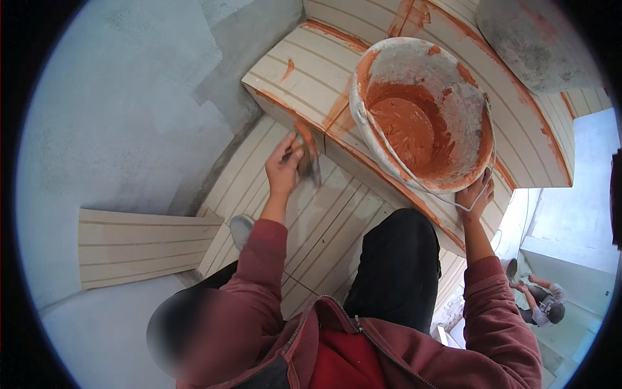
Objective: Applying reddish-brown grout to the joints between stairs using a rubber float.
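My left hand (283,170) is closed round a flat trowel-like tool (308,155), smeared with orange paste. Motion blurs the tool, so its exact kind is unclear. It hangs above the lower tiled step, beside the front edge of the step above. On that upper step (291,71) sits a pale, stained bucket (379,146), tipped so that its mouth faces me. Wet orange grout (405,129) coats its bottom and inner walls. My right hand (476,194) grips the bucket at its near right rim, next to the wire handle (447,206); some fingers are hidden.
Orange grout lines the joints and edges of the beige striped tiles. A grey rounded container (544,45) stands at the upper right. Left of me are a bare plaster wall (129,110) and a strip of striped tile (142,249). Another person (544,301) works far below at right.
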### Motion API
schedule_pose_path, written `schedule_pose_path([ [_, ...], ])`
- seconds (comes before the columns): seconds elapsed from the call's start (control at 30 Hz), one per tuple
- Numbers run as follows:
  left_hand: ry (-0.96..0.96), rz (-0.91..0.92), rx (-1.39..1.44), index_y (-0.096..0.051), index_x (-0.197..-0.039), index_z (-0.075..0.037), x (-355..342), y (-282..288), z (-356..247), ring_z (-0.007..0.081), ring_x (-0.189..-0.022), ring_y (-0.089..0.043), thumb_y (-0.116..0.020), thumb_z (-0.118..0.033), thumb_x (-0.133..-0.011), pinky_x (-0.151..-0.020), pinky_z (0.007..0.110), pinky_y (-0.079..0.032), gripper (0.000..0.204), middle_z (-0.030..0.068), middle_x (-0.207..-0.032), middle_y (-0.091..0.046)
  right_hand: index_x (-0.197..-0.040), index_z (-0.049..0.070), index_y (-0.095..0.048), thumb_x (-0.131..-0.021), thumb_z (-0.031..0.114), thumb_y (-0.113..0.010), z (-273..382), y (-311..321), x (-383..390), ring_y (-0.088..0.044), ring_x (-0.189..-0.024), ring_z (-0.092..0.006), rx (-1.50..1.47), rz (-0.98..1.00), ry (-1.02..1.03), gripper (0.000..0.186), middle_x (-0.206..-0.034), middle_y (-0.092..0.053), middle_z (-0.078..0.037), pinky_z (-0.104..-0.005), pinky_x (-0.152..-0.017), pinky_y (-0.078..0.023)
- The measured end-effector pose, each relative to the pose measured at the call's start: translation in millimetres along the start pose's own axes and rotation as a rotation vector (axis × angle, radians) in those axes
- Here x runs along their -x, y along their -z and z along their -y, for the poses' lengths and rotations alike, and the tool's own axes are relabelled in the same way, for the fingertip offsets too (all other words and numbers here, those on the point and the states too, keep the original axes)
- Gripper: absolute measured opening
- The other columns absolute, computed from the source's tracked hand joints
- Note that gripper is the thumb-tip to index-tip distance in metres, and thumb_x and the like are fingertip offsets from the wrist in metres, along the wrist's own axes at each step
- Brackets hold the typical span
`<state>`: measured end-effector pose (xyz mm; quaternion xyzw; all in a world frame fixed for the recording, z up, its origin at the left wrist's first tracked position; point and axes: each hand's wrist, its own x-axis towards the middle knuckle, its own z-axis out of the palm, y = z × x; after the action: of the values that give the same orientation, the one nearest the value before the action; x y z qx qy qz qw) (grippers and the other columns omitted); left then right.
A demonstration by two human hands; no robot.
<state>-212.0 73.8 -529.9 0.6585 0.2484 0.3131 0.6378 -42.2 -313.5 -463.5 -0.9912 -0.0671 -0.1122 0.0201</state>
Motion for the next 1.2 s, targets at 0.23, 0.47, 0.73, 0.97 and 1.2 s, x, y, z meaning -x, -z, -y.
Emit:
schedule_pose_path([
  [0.23, -0.173, -0.181, -0.046, -0.060, -0.112, 0.000, -19, -1, -13, 0.0198, -0.102, -0.056, -0.066, 0.000, -0.075, -0.092, 0.030, -0.042, 0.037, 0.0114, -0.114, -0.060, -0.131, 0.008, -0.039, -0.080, 0.035, -0.053, 5, 0, 2, -0.033, -0.123, -0.0351, -0.017, -0.017, 0.022, 0.059, -0.132, -0.038, -0.016, -0.0482, -0.102, -0.022],
  [0.47, -0.346, -0.183, -0.412, -0.065, -0.103, -0.006, -8, 13, 6, 0.0267, -0.100, -0.057, -0.064, 0.003, -0.070, -0.088, 0.033, -0.045, 0.035, 0.0138, -0.110, -0.061, -0.131, 0.008, -0.039, -0.082, 0.037, -0.052, 9, -2, 4, -0.033, -0.124, -0.0356, -0.021, 0.016, 0.014, 0.058, -0.132, -0.038, -0.018, -0.0484, -0.102, -0.021],
  [0.73, -0.255, -0.076, -0.350, -0.063, -0.106, -0.005, -2, 24, 29, 0.0226, -0.098, -0.058, -0.060, 0.003, -0.075, -0.084, 0.030, -0.046, 0.032, 0.0115, -0.107, -0.060, -0.131, 0.008, -0.039, -0.081, 0.039, -0.053, 14, 0, 2, -0.033, -0.123, -0.0352, -0.027, 0.005, 0.027, 0.061, -0.133, -0.037, -0.017, -0.0481, -0.102, -0.021],
  [0.97, -0.275, 0.029, -0.157, -0.058, -0.114, -0.002, -89, 31, -61, 0.0170, -0.099, -0.057, -0.052, -0.008, -0.085, -0.087, 0.029, -0.043, 0.030, 0.0100, -0.110, -0.061, -0.131, 0.009, -0.039, -0.081, 0.038, -0.053, 4, -1, 0, -0.033, -0.123, -0.0351, 0.048, 0.019, -0.005, 0.060, -0.133, -0.037, -0.016, -0.0481, -0.102, -0.022],
  [1.2, -0.250, 0.411, -0.296, -0.062, -0.110, -0.007, -76, 7, -67, 0.0195, -0.091, -0.060, -0.058, -0.005, -0.079, -0.084, 0.029, -0.044, 0.032, 0.0097, -0.102, -0.062, -0.131, 0.009, -0.039, -0.080, 0.037, -0.054, 6, 1, 1, -0.033, -0.123, -0.0345, 0.016, -0.004, 0.005, 0.059, -0.132, -0.038, -0.016, -0.0475, -0.102, -0.023],
])
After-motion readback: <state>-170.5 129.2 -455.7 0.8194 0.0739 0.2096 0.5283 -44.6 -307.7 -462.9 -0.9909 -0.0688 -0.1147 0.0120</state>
